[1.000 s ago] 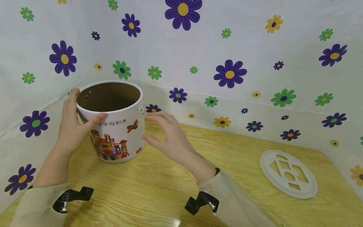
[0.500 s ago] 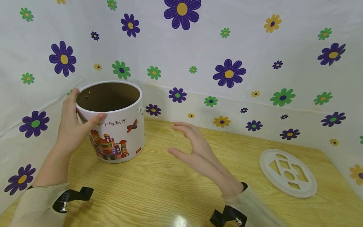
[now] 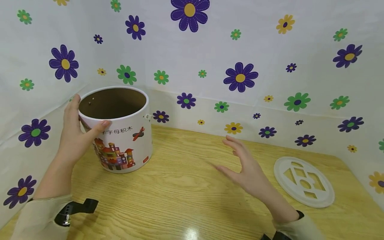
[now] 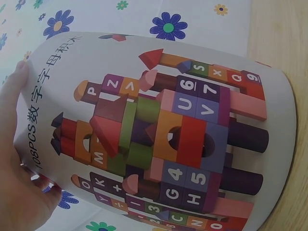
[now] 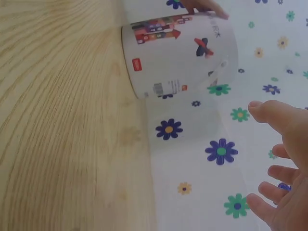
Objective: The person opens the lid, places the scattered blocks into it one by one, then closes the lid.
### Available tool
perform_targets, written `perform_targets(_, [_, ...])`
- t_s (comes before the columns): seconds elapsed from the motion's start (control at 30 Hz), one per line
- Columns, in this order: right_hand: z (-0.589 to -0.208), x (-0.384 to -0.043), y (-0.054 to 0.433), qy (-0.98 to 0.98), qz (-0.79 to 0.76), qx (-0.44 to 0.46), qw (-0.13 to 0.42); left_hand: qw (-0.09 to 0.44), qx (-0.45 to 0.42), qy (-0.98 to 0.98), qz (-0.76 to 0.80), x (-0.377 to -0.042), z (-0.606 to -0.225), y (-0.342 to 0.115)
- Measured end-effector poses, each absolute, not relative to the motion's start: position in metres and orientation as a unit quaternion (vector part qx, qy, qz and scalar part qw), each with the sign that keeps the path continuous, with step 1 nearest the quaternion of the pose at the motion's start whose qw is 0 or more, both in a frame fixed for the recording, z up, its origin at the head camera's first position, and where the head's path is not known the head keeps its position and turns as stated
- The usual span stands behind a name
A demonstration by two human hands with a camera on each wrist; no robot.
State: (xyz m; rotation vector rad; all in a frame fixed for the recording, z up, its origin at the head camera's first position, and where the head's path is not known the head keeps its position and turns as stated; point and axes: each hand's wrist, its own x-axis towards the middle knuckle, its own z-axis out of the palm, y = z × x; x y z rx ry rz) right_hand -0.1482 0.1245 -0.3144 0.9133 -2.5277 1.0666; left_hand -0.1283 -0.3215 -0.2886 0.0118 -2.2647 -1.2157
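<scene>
A white toy-block bucket (image 3: 120, 143), printed with colourful lettered blocks, stands upright on the table at the left in the head view. My left hand (image 3: 72, 136) holds its left side, thumb on the front just below the rim and fingers round the far side. In the left wrist view, the same hand (image 4: 19, 144) lies along the bucket's upper part. My right hand (image 3: 247, 170) is over the table, thumb and fingers spread, touching nothing. It is nearest to a round white lid (image 3: 280, 171) with shaped cut-outs, lying flat at the right.
The wooden table (image 3: 174, 186) meets a white flower-printed cloth (image 3: 180, 56) at the back and left. A small white loop (image 3: 148, 117) juts from the bucket's right side. The bucket's inside is dark, its bottom hidden.
My right hand has drawn away from the bucket's right side and moved across the table towards the lid. The left hand stays on the bucket, which has not moved.
</scene>
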Motion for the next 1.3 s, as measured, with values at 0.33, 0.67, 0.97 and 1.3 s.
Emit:
perform_targets(0.33, [-0.324, -0.152, 0.183, -0.886, 0.322, 0.287, 0.171, 0.285, 0.014, -0.845, -0.453, -0.127, -0.289, -0.323])
perform_targets(0.67, [-0.329, -0.149, 0.223, -0.922, 0.278, 0.221, 0.154, 0.282, 0.021, -0.84, -0.463, -0.127, -0.291, -0.324])
perform_targets(0.97, [-0.332, -0.16, 0.278, -0.951, 0.252, 0.147, 0.101, 0.275, 0.013, -0.835, -0.476, -0.128, -0.289, -0.323])
perform_targets(1.3, [-0.352, -0.17, 0.339, -0.966, 0.246, 0.074, 0.036, 0.273, 0.006, -0.834, -0.479, -0.129, -0.287, -0.322])
